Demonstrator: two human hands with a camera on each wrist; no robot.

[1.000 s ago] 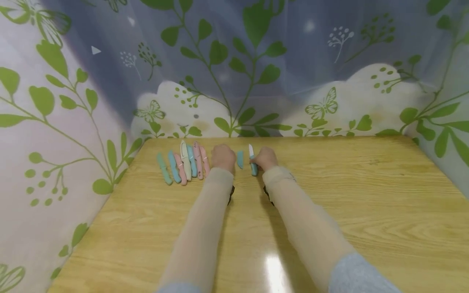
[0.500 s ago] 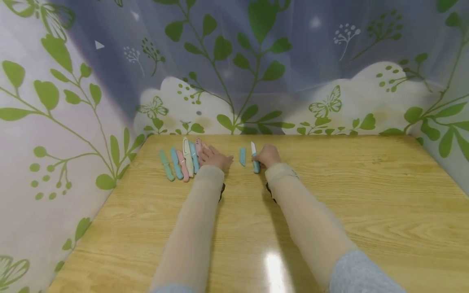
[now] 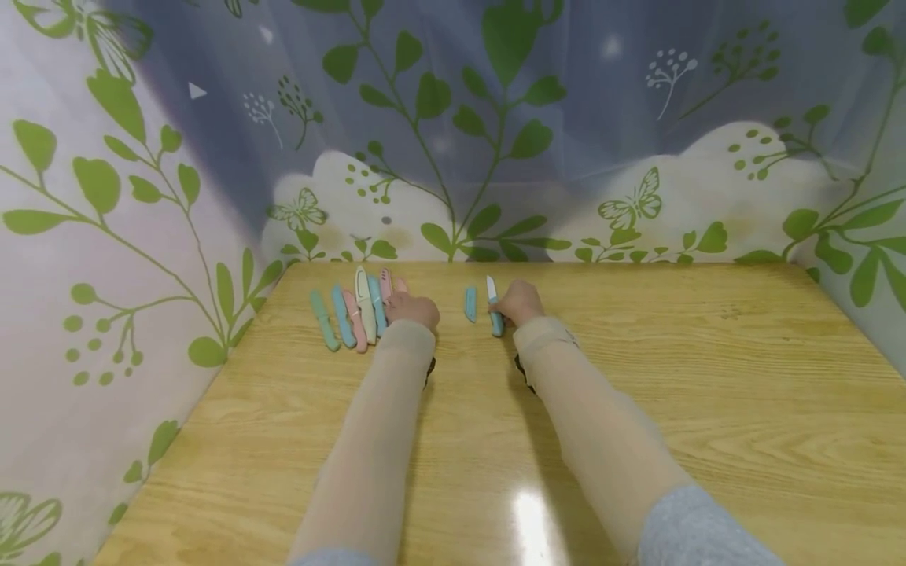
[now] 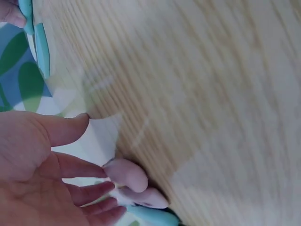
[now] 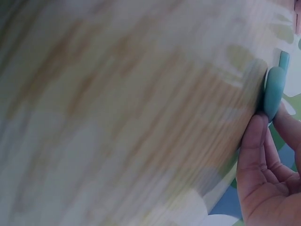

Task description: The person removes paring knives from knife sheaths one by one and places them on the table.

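Note:
My right hand (image 3: 520,303) pinches the handle of a small blue knife (image 3: 497,324) between thumb and fingers; its bare white blade points away from me. To the left of it lies a blue blade sheath (image 3: 470,304), apart from both hands. My left hand (image 3: 414,311) is over the right end of a row of sheathed knives. In the left wrist view, its fingers are extended and touch the end pink knife (image 4: 127,175), while the thumb stands apart. Another pink knife (image 4: 150,197) and a blue knife (image 4: 153,215) lie beside that one. The left hand partly covers them in the head view.
Further left in the row are a green knife (image 3: 325,322), a blue knife (image 3: 344,316), a pink knife (image 3: 355,321) and a cream knife (image 3: 365,303). They lie on a wooden table (image 3: 672,377). A leaf-patterned cloth (image 3: 495,181) rises along the table's back edge.
My left hand has moved left from beside the blue sheath to the pink knives; its fingers spread, then drew closer together. The right hand keeps hold of the small blue knife.

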